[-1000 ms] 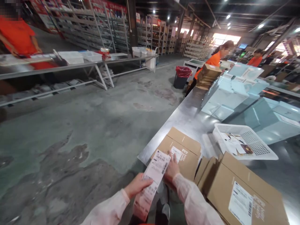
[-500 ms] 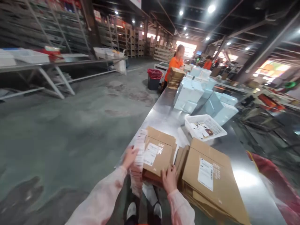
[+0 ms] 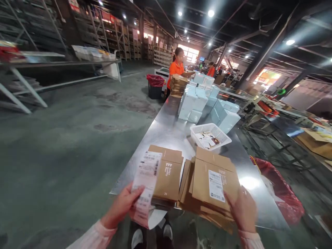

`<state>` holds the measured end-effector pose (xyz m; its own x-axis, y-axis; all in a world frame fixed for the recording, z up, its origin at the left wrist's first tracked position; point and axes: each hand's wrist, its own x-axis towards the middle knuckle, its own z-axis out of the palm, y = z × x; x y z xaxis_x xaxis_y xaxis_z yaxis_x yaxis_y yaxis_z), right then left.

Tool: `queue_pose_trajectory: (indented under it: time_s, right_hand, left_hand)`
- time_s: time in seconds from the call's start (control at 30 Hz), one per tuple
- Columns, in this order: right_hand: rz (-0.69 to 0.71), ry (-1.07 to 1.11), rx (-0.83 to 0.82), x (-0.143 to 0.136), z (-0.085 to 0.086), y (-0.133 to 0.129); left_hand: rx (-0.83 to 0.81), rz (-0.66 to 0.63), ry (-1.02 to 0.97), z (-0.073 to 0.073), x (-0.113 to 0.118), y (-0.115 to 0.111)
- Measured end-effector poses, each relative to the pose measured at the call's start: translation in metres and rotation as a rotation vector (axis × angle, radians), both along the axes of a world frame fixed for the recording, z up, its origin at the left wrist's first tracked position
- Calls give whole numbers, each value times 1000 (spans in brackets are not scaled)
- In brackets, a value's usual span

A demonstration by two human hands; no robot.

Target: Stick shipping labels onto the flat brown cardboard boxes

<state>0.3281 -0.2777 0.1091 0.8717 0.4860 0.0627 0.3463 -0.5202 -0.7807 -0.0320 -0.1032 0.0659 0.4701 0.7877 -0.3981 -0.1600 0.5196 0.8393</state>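
Note:
My left hand (image 3: 127,200) is closed on a long strip of printed shipping labels (image 3: 147,173), pinched between thumb and fingers. The strip lies over the left part of a stack of flat brown cardboard boxes (image 3: 169,173), and its lower end curls below the table edge. My right hand (image 3: 243,209) grips the right side of a flat cardboard box (image 3: 202,183) on top of the right-hand stack. That box bears a white shipping label (image 3: 216,185), with my thumb beside it. The fingers of my right hand are partly hidden.
Beyond the stacks, a white plastic basket (image 3: 197,133) holds cards. White boxes (image 3: 193,102) stand farther along the metal table (image 3: 158,133). A person in orange (image 3: 176,67) stands behind stacked cardboard at the far end. A red bag (image 3: 282,193) hangs at the right; a lined bin (image 3: 155,90) stands on the floor.
My right hand has moved right, from the left stack to the right stack. The left stack's labelled top box has gone, and an unlabelled face shows. The label strip has turned to face me.

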Motion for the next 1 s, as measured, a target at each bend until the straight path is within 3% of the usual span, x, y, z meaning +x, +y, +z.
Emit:
queue_pose_trajectory:
  time_s: [0.03, 0.1, 0.13, 0.2, 0.27, 0.37, 0.57, 0.67, 0.8, 0.9, 1.0]
  right_hand:
    - [121, 45, 93, -29, -6, 19]
    - [503, 385, 282, -97, -20, 60]
    - [600, 551, 332, -129, -27, 78]
    - [627, 737, 367, -180, -37, 102]
    - [638, 775, 305, -205, -43, 113]
    - [747, 700, 183, -206, -49, 123]
    - [877, 577, 53, -189, -74, 157]
    - [835, 290, 73, -180, -102, 187]
    - [655, -24, 41, -153, -137, 247]
    - [558, -94, -40, -135, -152, 284]
    - [497, -180, -112, -133, -159, 301]
  left_hand:
    - [34, -47, 5, -5, 6, -7]
    - [113, -178, 14, -12, 16, -17]
    - [156, -241, 19, -13, 19, -20]
    - [236, -281, 0, -11, 20, -19]
    - [266, -183, -26, -9, 16, -12]
    - [226, 13, 36, -18, 12, 1]
    - [194, 296, 203, -71, 19, 6]
    - [67, 223, 85, -92, 23, 7]
    - [-90, 48, -72, -120, 26, 1]
    - [-165, 16, -49, -151, 23, -23]
    - [-201, 1, 48, -183, 9, -59]
